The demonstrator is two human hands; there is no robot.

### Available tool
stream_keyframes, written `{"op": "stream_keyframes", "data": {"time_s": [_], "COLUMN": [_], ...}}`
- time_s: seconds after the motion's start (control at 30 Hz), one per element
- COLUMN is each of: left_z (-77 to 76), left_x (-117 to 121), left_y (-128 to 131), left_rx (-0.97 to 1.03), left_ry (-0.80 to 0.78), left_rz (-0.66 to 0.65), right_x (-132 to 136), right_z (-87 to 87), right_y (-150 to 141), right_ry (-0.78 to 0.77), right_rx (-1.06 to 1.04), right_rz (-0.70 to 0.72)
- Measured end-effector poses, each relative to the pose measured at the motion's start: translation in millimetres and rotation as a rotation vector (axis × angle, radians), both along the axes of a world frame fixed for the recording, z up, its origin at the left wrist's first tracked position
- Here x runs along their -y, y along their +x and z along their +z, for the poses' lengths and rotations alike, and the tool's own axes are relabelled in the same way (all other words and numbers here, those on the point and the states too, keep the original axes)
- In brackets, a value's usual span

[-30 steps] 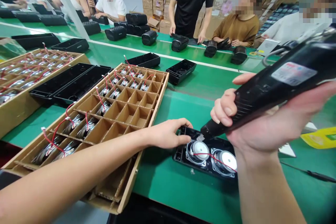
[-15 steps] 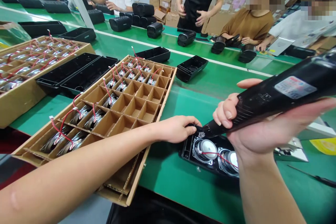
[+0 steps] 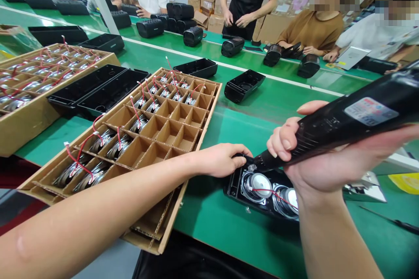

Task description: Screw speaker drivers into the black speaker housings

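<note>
My right hand (image 3: 322, 170) is wrapped round a thick black electric screwdriver (image 3: 340, 124) with a silver label, held at a slant. Its tip points down into the back left corner of a black speaker housing (image 3: 233, 185); the exact contact point is hard to make out. With fingers and thumb, my left hand (image 3: 225, 160) grips that same corner beside the tip. Inside the housing sit two round speaker drivers, a left one (image 3: 261, 184) and a right one (image 3: 291, 198), with a red wire across them. My right wrist hides the housing's right end.
To the left lies a cardboard divider tray (image 3: 153, 150) with several wired drivers. Another filled tray (image 3: 29, 128) stands farther left. Empty black housings (image 3: 244, 86) rest beyond on the green bench (image 3: 209, 244). Co-workers (image 3: 250, 0) are across the bench.
Both my hands and the screwdriver stay nearly in place at the housing's corner. The view shifts slightly. Across the bench, the co-worker in black has brought their hands closer together.
</note>
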State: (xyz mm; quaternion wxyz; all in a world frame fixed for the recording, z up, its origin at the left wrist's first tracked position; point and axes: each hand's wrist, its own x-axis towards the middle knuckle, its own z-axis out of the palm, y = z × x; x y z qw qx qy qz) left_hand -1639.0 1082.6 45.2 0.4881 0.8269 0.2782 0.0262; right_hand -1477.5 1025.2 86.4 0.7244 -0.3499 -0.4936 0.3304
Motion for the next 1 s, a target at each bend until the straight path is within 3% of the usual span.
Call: {"op": "stream_keyframes", "data": {"time_s": [0.7,1.0], "left_z": [-4.7,-12.8], "left_x": [0,-2], "left_y": [0,-4], "left_rx": [0.011,0.044], "left_ry": [0.016,0.152], "left_rz": [0.014,-0.023], "right_x": [1,10], "right_z": [-2.3,2.7], "right_y": [-3,-2], "right_ry": [0.001,-0.025], "right_rx": [0.01,-0.034], "right_rz": [0.047,0.063]}}
